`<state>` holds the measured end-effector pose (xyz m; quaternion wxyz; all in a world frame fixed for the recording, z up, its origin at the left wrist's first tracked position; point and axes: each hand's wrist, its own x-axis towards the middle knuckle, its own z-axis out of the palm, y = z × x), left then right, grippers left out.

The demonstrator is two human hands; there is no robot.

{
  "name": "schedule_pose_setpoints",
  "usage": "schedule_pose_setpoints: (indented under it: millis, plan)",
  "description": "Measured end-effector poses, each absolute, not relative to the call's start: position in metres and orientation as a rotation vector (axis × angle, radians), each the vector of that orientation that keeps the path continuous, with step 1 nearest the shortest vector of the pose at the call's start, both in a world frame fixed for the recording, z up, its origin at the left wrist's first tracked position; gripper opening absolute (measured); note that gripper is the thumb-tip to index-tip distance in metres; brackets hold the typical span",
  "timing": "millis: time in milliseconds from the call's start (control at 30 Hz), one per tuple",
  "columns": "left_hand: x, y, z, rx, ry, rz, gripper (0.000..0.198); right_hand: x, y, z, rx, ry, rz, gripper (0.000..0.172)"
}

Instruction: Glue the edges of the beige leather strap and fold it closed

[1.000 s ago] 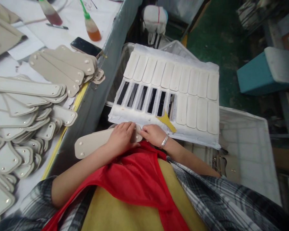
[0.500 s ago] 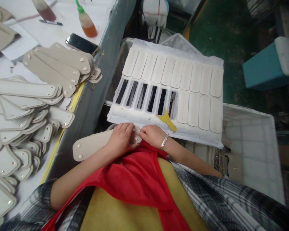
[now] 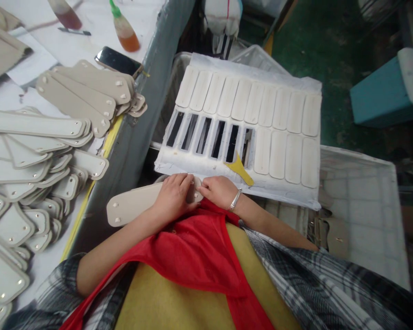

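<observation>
Across my lap lies a long beige leather-like panel (image 3: 132, 205) with rounded ends and small pale tabs near its corners. Over its right part, my left hand (image 3: 174, 196) grips it, fingers wrapped across the top. At the panel's right end, my right hand (image 3: 219, 191) is closed in a pinch against the edge, close to a corner tab. Anything small between those fingertips is hidden. Just beyond my hands, a yellow forked scraper-like tool (image 3: 240, 170) rests on a white board (image 3: 206, 166) holding rows of cream rounded strips (image 3: 277, 153) and several open slots.
On the left table, beige panels (image 3: 77, 98) and whitish panels with metal studs (image 3: 34, 130) lie piled near the yellow-marked edge (image 3: 77, 220). A phone (image 3: 119, 61), a pen (image 3: 74, 31) and a green-tipped bottle (image 3: 125, 34) lie behind. A white crate (image 3: 365, 215) stands right.
The whole view has shifted slightly. My hands keep nearly the same hold on the beige panel, with little visible finger movement.
</observation>
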<state>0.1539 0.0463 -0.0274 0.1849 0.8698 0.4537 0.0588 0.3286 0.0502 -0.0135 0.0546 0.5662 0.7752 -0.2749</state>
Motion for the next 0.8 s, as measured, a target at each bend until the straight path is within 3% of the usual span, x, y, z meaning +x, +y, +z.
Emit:
schedule_pose_setpoints:
  millis: [467, 600, 733, 800]
  plan:
    - [0.158, 0.048, -0.026, 2.418, 1.304, 0.156, 0.069, 0.322, 0.060, -0.010, 1.698, 2.281, -0.799, 0.030]
    - [0.121, 0.043, -0.009, 2.379, 1.370, 0.314, 0.077, 0.323, 0.059, -0.009, 1.682, 2.303, -0.830, 0.032]
    - [0.033, 0.023, 0.008, 1.885, 2.025, 0.518, 0.042, 0.320, 0.058, -0.010, 1.679, 2.319, -0.800, 0.039]
    - [-0.005, 0.007, 0.011, 1.550, 2.126, 0.487, 0.035, 0.319, 0.059, -0.013, 1.668, 2.324, -0.817, 0.039]
